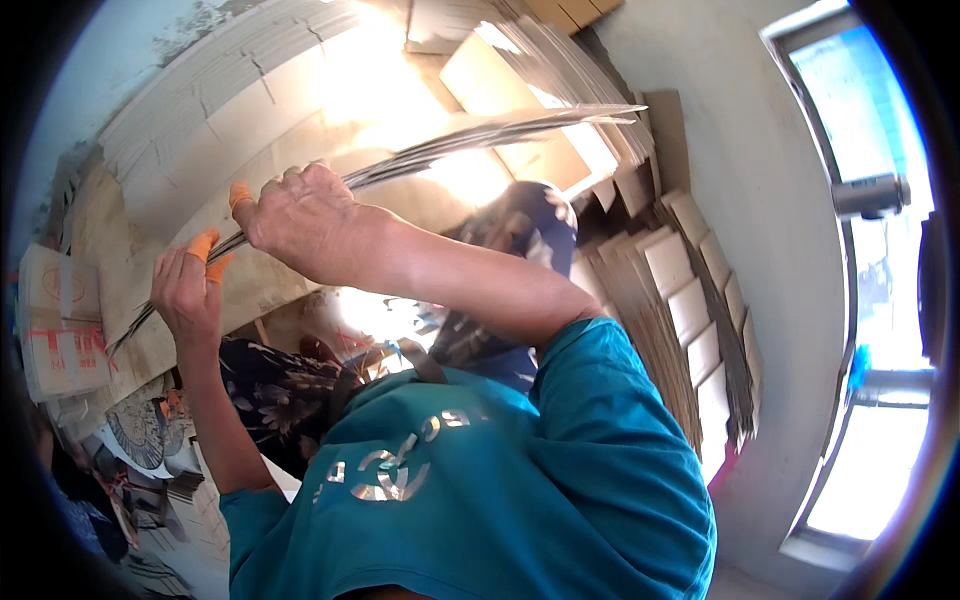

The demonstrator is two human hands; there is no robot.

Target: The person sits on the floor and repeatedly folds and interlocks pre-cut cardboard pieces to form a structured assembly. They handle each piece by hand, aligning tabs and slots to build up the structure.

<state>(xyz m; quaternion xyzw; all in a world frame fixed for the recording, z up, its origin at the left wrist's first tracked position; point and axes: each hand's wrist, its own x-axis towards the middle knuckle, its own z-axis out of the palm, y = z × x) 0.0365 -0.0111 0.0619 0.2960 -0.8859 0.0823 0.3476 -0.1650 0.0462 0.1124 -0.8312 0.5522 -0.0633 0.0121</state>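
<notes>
A thin bundle of flat cardboard sheets [440, 150] is held nearly edge-on across my front, rising from lower left to upper right. Its right end fans slightly into separate layers. My right hand [305, 225] wraps around the bundle left of its middle, with an orange finger cover on one digit. Closer to the left end, my left hand [187, 290] grips the same sheets, and orange covers show on its digits. Beneath the bundle lies a broad pale board surface [130, 290], part of it washed out by glare.
Long stacks of cardboard [210, 90] lie at the far left. More folded cardboard stacks [690, 310] stand on my right by the wall. A white box with red print [62, 320] sits at the left. A bright window [870, 280] is at the far right.
</notes>
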